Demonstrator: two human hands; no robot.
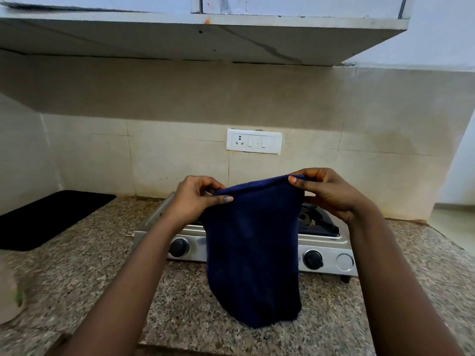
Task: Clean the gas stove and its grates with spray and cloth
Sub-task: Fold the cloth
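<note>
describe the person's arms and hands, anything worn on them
Both forearms are bare, with no sleeves in view. No watch, bracelet or ring shows on the left hand or the right hand. The left thumbnail carries light blue polish; the right thumbnail looks unpainted. No gloves are worn.

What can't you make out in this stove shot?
Head view:
- Stove middle and left burner: hidden behind the cloth and the left hand.
- Grates: only a dark part shows by the right hand.
- Spray: not identifiable; a pale thing at the left edge is blurred and cut off.
</note>
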